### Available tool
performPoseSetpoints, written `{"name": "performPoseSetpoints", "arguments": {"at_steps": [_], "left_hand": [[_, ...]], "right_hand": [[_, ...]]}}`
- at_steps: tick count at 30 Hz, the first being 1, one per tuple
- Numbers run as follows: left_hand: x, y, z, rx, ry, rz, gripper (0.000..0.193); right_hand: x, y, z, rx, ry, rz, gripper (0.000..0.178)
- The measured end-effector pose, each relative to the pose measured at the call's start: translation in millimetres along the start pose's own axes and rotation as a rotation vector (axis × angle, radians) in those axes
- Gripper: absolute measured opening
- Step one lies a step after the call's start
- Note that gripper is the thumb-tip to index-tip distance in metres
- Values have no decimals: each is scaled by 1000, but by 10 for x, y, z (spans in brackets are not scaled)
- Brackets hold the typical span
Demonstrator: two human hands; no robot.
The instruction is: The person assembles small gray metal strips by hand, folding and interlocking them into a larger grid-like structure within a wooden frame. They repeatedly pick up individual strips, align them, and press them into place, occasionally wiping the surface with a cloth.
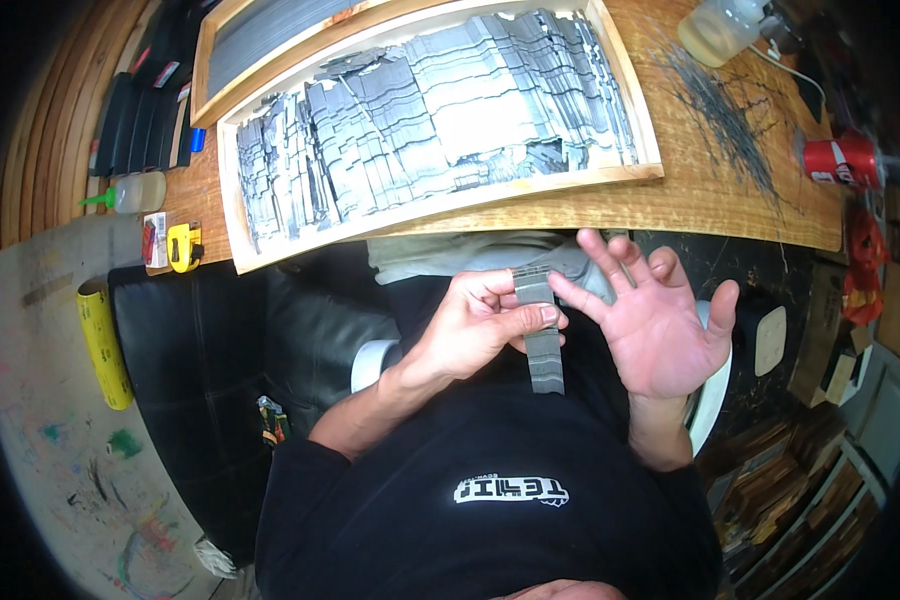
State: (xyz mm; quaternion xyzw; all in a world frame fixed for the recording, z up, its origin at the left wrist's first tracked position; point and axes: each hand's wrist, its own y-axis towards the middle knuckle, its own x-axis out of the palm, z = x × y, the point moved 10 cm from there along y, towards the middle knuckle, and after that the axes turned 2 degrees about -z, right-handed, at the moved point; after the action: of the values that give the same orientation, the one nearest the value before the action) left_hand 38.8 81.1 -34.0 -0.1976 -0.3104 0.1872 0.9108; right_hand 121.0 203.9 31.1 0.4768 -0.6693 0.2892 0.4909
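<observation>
My left hand pinches a bundle of thin grey strips between thumb and fingers, in front of my chest. The bundle stands roughly upright in the view, banded in lighter and darker grey. My right hand is open, palm up and fingers spread, and seems to hold nothing. Its lowest finger reaches the bundle's upper end; whether it touches is hard to tell. Beyond my hands, a shallow wooden tray on the table holds many similar grey and black strips in uneven rows.
A second wooden frame overlaps the tray's far side. Loose dark thin slivers lie on the table at right, near a clear bottle and red can. At left are a glue bottle and yellow tape measure.
</observation>
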Motion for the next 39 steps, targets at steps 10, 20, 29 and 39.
{"name": "performPoseSetpoints", "arguments": {"at_steps": [10,20,29,39], "left_hand": [[41,-10,20,0,24,-21,20],[59,5,-39,-34,11,-54,25],[67,-25,-45,-68,-77,-64,26],[79,23,-74,-43,28,-72,25]], "right_hand": [[17,15,25,24,6,-36,67],[2,49,51,60,26,-40,67],[-26,71,78,81,63,-44,69],[-17,52,145,79,85,-34,69]]}}
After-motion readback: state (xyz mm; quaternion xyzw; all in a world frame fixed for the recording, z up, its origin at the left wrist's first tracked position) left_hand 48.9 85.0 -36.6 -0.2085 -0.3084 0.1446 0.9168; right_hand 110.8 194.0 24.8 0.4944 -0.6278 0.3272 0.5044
